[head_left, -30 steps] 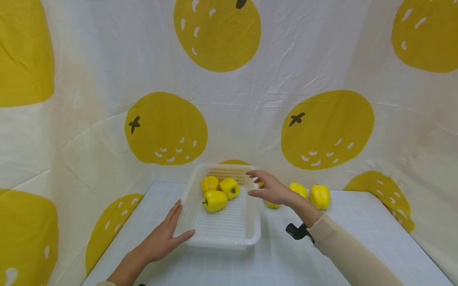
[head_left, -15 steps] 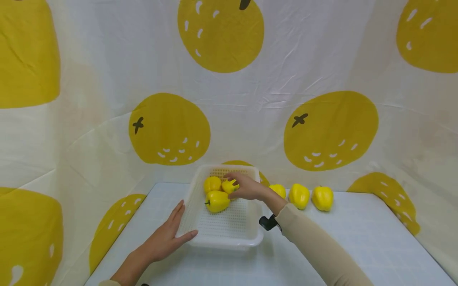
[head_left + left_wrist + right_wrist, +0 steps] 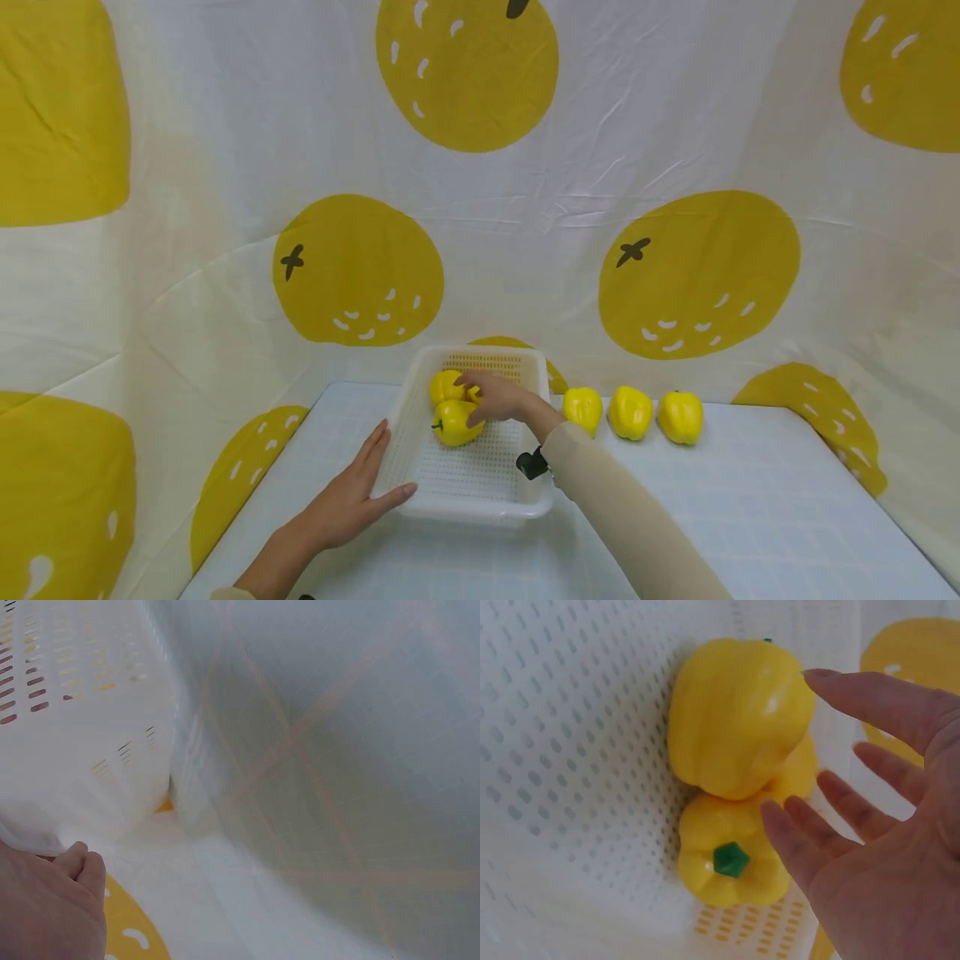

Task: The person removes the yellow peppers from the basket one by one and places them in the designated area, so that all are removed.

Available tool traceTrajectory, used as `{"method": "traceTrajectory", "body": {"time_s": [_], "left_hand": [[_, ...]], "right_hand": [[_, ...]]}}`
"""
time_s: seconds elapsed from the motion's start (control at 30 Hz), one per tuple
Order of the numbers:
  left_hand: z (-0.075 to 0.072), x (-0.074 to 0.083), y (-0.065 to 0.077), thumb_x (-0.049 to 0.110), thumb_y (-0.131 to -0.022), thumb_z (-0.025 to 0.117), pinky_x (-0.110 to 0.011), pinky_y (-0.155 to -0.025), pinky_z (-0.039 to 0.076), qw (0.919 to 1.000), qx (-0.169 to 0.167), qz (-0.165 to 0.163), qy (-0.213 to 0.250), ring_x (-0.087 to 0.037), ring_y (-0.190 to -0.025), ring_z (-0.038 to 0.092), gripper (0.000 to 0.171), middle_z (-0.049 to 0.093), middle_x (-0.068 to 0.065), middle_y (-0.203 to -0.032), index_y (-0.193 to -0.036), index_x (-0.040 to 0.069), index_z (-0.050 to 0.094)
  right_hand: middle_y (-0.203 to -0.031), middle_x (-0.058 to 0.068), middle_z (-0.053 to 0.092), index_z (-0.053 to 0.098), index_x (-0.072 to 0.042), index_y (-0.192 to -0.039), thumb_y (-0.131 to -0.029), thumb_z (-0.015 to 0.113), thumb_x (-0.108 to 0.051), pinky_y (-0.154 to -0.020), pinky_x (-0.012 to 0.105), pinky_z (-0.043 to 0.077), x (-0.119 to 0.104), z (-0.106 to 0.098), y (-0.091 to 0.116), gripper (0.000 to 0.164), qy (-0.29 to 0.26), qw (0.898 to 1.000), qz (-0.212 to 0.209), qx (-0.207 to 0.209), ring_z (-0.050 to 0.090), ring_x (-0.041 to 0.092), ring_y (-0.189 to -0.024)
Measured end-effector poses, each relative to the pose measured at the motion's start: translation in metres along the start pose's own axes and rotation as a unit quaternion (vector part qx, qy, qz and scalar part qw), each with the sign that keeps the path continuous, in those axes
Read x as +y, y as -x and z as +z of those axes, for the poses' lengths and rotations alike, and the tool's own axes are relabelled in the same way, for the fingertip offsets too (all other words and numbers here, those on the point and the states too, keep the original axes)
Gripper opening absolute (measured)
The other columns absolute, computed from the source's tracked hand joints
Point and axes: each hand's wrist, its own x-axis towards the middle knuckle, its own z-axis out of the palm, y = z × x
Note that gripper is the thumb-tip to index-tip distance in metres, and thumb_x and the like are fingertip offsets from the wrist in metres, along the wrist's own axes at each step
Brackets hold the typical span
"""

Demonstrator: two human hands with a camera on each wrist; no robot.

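A white plastic basket (image 3: 480, 500) with slotted walls holds three yellow bell peppers. My left hand (image 3: 341, 500) rests against its near left corner, fingers straight along the outer side and thumb at the front rim. Inside the basket, my right hand (image 3: 497, 396) hovers over the peppers with its fingers spread and nothing gripped. Its thumb tip is right at the front bell pepper (image 3: 455, 423) in the right wrist view. Another bell pepper (image 3: 446, 387) lies behind. The third, a bell pepper with a green stem (image 3: 731, 859), is mostly hidden by that hand in the head view.
Right of the basket, three more yellow bell peppers stand in a row: a near one (image 3: 582, 408), a middle one (image 3: 631, 412) and a far right one (image 3: 680, 417). The pale checked table (image 3: 750, 517) meets a fruit-print curtain (image 3: 517, 250) behind.
My right hand has moved left from the basket's right rim to over the peppers inside, uncovering the row outside. My left hand stays at the basket corner.
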Motion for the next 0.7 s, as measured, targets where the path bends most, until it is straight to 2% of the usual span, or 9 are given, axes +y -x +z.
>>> {"method": "traceTrajectory", "body": {"time_s": [0.2, 0.47, 0.7], "left_hand": [[0.000, 0.000, 0.001, 0.074, -0.091, 0.057, -0.060, -0.120, 0.026, 0.9999, 0.008, 0.010, -0.003, -0.034, -0.155, 0.021, 0.110, 0.000, -0.003, -0.173, -0.166, 0.010, 0.007], [0.000, 0.002, 0.001, 0.076, -0.090, 0.055, -0.060, -0.119, 0.027, 0.9999, 0.009, 0.008, -0.007, -0.035, -0.155, 0.022, 0.112, 0.000, -0.003, -0.173, -0.166, 0.010, 0.007], [0.001, 0.000, 0.001, 0.075, -0.090, 0.056, -0.061, -0.119, 0.027, 1.0000, 0.007, 0.003, -0.006, -0.035, -0.155, 0.022, 0.111, -0.001, -0.003, -0.173, -0.166, 0.011, 0.007]], "right_hand": [[-0.151, 0.013, 0.049, 0.051, -0.014, -0.149, -0.084, 0.081, -0.004, -0.117, 0.049, 0.037, 0.004, 0.013, -0.008, 0.072, -0.002, 1.000, 0.010, -0.010, 0.045, 0.033, -0.139], [-0.150, 0.010, 0.052, 0.056, -0.016, -0.145, -0.084, 0.083, -0.007, -0.119, 0.051, 0.033, 0.002, 0.027, -0.012, 0.068, 0.067, 0.998, 0.014, 0.006, 0.045, 0.031, -0.140], [-0.146, 0.008, 0.054, 0.057, -0.019, -0.144, -0.082, 0.086, -0.009, -0.118, 0.048, 0.036, -0.003, 0.033, -0.015, 0.069, 0.112, 0.993, 0.023, 0.015, 0.049, 0.027, -0.134]]}}
